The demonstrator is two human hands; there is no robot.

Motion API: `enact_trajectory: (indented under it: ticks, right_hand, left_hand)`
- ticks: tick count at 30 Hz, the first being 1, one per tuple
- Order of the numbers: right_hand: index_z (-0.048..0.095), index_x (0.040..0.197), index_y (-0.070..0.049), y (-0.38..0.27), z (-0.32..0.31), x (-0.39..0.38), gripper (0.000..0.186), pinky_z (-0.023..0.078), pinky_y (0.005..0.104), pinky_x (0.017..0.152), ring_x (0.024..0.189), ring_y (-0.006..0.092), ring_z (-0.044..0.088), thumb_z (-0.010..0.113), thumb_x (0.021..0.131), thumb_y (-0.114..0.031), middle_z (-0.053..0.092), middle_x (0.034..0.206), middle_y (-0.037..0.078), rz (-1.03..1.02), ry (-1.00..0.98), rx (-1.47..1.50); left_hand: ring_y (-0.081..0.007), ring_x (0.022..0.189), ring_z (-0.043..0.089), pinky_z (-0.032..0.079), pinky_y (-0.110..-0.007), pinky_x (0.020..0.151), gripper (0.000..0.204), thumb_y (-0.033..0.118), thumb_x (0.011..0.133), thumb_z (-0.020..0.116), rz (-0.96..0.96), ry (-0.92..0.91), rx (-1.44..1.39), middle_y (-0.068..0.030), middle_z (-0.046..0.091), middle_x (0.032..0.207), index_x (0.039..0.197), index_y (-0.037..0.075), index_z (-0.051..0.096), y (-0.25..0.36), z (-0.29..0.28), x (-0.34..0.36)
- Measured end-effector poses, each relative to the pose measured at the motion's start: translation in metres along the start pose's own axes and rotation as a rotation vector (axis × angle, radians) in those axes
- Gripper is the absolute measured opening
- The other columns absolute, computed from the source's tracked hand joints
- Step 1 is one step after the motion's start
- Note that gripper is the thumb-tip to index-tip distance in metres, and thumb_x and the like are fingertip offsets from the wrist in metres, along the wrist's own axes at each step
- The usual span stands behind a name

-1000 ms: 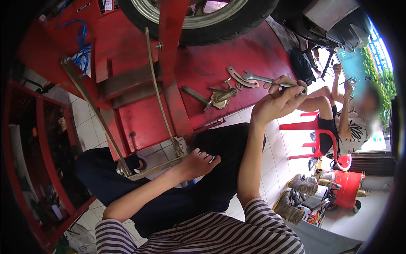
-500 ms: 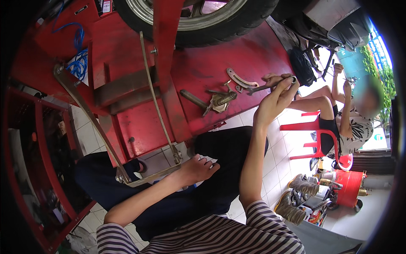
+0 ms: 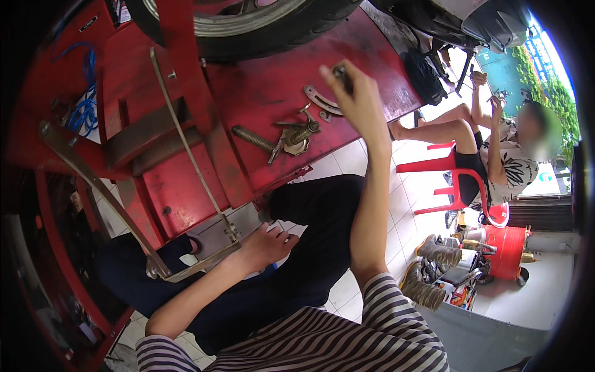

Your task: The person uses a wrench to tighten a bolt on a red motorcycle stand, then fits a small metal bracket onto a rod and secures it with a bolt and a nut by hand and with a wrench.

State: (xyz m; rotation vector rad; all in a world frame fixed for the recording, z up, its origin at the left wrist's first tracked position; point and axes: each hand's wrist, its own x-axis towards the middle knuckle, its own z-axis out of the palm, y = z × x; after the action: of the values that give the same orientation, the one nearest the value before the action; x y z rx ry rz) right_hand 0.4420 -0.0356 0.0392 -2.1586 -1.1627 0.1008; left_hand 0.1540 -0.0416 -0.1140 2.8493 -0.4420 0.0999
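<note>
Red table (image 3: 266, 87), one wrench (image 3: 339, 72) in the right hand (image 3: 362, 108)

One wrench is in view, raised above the table near its edge, in the right hand. That grip is curled closed about it; only one dark end shows between thumb and fingers, and the hand hides the rest.

The left hand (image 3: 266, 245) is low over the dark trousers (image 3: 322, 198), beside the lower end of one long bar (image 3: 186, 133). Its fingers are loosely bent and the palm is hidden — whether that grip holds anything, I cannot tell. The two hands are well apart.

Three larger metal parts lie on the table: one curved, slotted bracket (image 3: 319, 100), partly behind the right hand; one clamp (image 3: 297, 137) with a scalloped edge; and one threaded rod (image 3: 253, 137) whose end meets the clamp — joined or merely touching, I cannot tell. A smaller piece (image 3: 325, 116) sits just beside the bracket. Beyond them is one wheel (image 3: 260, 43) with a dark tyre. A second bar (image 3: 99, 186) slants down at the left, near one coil of blue hose (image 3: 87, 115).

To the right, one other person (image 3: 499, 164) sits on one red chair (image 3: 458, 173), both hands raised. Below are two boots (image 3: 434, 249) and one red drum (image 3: 507, 251).
</note>
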Motion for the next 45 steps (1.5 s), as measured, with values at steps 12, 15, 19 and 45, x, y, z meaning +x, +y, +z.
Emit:
enact_trajectory:
  ticks: [12,15,19,45]
  right_hand:
    - [0.074,0.110,-0.014,0.050,0.010,-0.008,0.040,0.053,0.0399,0.075,0.082,0.0306,0.069,0.083,0.075,-0.030,0.072,0.088,0.014,0.000,-0.318,-0.133]
    - [0.074,0.105,-0.007,0.056,0.016,-0.004,0.034,0.051,0.0371,0.070,0.073,0.0278,0.067,0.083,0.078,-0.025,0.071,0.083,0.014,-0.088,-0.238,-0.053]
    - [0.075,0.105,-0.010,0.043,0.017,-0.001,0.033,0.053,0.0384,0.073,0.081,0.0297,0.070,0.080,0.080,-0.031,0.072,0.085,0.013,-0.065,-0.264,-0.118]
    - [0.079,0.087,-0.014,0.063,0.017,0.011,0.023,0.051,0.0407,0.063,0.069,0.0318,0.067,0.076,0.080,-0.036,0.070,0.072,0.010,-0.027,0.141,-0.139]
  left_hand:
    - [-0.0166,0.094,0.064,0.051,-0.035,0.080,0.036,0.016,0.085,0.058,-0.049,-0.172,-0.103,-0.0010,0.067,0.093,0.121,0.010,0.060,0.000,0.004,0.002]
    - [-0.0163,0.093,0.064,0.051,-0.034,0.078,0.035,0.016,0.086,0.057,-0.043,-0.157,-0.089,-0.0012,0.066,0.093,0.121,0.009,0.060,0.000,0.005,0.002]
    - [-0.0164,0.093,0.064,0.051,-0.034,0.079,0.036,0.016,0.087,0.056,-0.054,-0.173,-0.103,-0.0013,0.066,0.094,0.122,0.009,0.060,0.001,0.007,-0.001]
    - [-0.0189,0.087,0.068,0.052,-0.036,0.071,0.022,0.016,0.083,0.059,-0.049,-0.104,-0.083,-0.0025,0.066,0.086,0.105,0.011,0.059,-0.001,0.014,-0.004]
